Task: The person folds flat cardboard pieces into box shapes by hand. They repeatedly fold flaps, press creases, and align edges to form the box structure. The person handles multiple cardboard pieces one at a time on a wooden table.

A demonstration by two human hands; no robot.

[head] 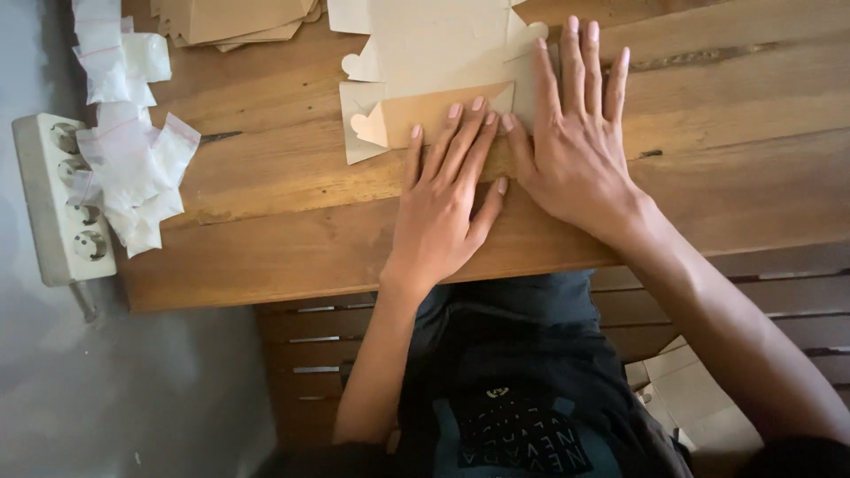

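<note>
- Head view looks down on a wooden table (292,239), with a flat tan cardboard cutout (425,53) lying at its far middle; every place below is told from that cutout.
- A folded brown flap (434,113) with a heart-shaped tab lies along the cutout's near edge.
- Left hand (443,199) lies flat and spread, palm down, fingertips pressing on the folded flap, holding nothing.
- Right hand (575,142) lies flat just right of it, fingers spread, resting on the cutout's right edge and the table, pinching nothing; the two hands' thumbs nearly meet.
- Left of the cutout, near the table's left edge, lies a heap of small clear plastic bags (133,133).
- Beyond that heap, off the table, sits a white power strip (57,199).
- Up and left of the cutout lies a stack of brown cardboard pieces (235,19).
</note>
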